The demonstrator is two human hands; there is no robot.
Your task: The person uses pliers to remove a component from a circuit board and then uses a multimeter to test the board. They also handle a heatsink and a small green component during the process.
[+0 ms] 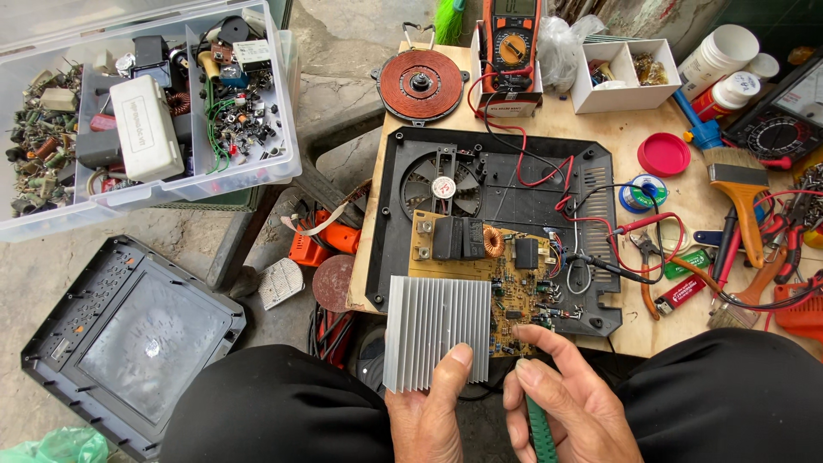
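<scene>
My left hand (pixel 433 410) grips the near edge of a ribbed aluminium heat sink (pixel 435 330), thumb on top. The heat sink is fixed to a tan circuit board (pixel 501 279) with a copper coil, black relays and small parts. The board rests tilted over an opened black plastic cooker base (pixel 514 184) with a round fan. My right hand (pixel 561 403) holds a green-handled tool (pixel 538 433), its fingertips touching the board's near edge. The tool's tip is hidden behind the fingers.
A clear parts box (pixel 146 103) of components sits far left, a black glass top panel (pixel 129 343) lies on the floor. On the wooden table (pixel 634 129): copper coil disc (pixel 420 84), orange multimeter (pixel 510 47), red probe leads, solder spool, brush (pixel 744 201), pliers, red lid.
</scene>
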